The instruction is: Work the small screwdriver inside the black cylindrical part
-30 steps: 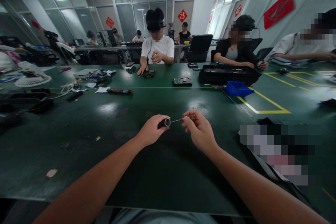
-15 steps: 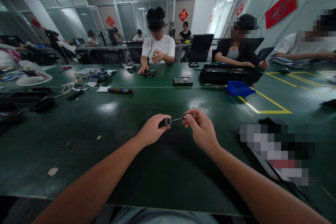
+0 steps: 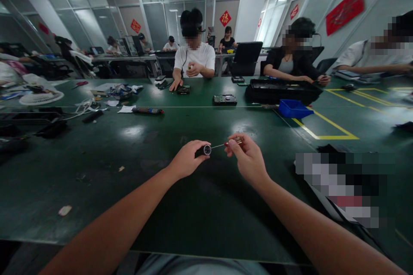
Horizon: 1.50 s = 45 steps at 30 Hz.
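My left hand (image 3: 188, 158) is closed round a short black cylinder (image 3: 207, 150) with a pale ring and a dark, ribbed centre at its end. The fingers cover most of its body, so its exact kind is unclear. In my right hand (image 3: 248, 159) is a screwdriver (image 3: 238, 141) with a reddish, see-through handle. Its thin metal shaft points left, and the tip is at the ringed end of the cylinder. Whether the tip sits inside or just touches the rim cannot be made out. Both hands are above the green table (image 3: 193, 215).
Ahead lie a hard drive (image 3: 225, 99), a blue bin (image 3: 295, 108), a long black casing (image 3: 284, 91) and a dark pen-shaped tool (image 3: 148, 111). Cables (image 3: 85, 107) and a white fan-like part (image 3: 41, 97) are at left. A co-worker (image 3: 194, 60) sits opposite.
My hands, the cylinder and the screwdriver stay almost in place; the screwdriver handle looks slightly turned in my right fingers. Across the table, a co-worker at right has shifted their hands slightly.
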### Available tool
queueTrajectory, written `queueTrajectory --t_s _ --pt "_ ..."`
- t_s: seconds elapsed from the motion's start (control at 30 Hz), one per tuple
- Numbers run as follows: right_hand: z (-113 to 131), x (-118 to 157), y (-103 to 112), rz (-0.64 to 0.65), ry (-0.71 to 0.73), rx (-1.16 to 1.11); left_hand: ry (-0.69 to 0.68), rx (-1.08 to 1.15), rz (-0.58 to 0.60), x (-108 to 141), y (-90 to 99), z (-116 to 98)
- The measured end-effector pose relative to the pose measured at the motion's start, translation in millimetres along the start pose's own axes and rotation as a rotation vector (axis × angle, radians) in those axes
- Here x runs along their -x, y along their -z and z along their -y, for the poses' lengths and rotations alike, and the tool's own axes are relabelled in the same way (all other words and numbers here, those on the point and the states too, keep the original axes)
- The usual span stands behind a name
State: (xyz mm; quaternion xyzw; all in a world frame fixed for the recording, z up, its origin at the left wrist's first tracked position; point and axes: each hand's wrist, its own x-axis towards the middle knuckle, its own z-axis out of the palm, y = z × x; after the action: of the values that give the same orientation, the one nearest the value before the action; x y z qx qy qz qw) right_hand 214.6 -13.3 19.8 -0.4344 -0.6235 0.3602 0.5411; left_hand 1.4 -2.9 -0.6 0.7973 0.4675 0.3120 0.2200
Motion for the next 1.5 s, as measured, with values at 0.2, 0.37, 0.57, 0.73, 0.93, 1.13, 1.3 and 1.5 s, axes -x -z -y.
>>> queueTrajectory --t_s 0.2,0.37,0.57,0.73,0.93,1.13,1.3,1.5 --pt "5.6 0.7 3.0 -0.019 -0.026 0.197 -0.002 0.005 -0.013 0.4 0.1 1.4" --pt "8.4 0.9 5.0 -0.03 0.006 0.359 -0.008 0.015 -0.02 0.9 -0.2 2.4" --pt "9.6 2.2 4.9 0.006 0.089 0.376 -0.002 0.006 -0.021 1.2 0.0 3.4" --pt "9.5 3.7 5.1 0.038 0.139 0.374 -0.004 0.006 -0.022 1.0 0.1 3.6" --pt "9.6 4.2 5.7 0.083 0.16 0.326 0.002 0.011 -0.027 0.3 0.8 2.0" --pt "5.9 4.2 5.4 0.136 0.249 0.282 0.012 0.003 -0.039 1.0 0.7 2.1" --pt "9.4 3.6 5.2 0.113 0.196 0.362 -0.002 0.001 -0.033 1.1 0.1 3.4" --pt "12.2 4.8 5.1 0.092 0.166 0.404 -0.003 0.004 -0.024 1.0 0.4 3.5"
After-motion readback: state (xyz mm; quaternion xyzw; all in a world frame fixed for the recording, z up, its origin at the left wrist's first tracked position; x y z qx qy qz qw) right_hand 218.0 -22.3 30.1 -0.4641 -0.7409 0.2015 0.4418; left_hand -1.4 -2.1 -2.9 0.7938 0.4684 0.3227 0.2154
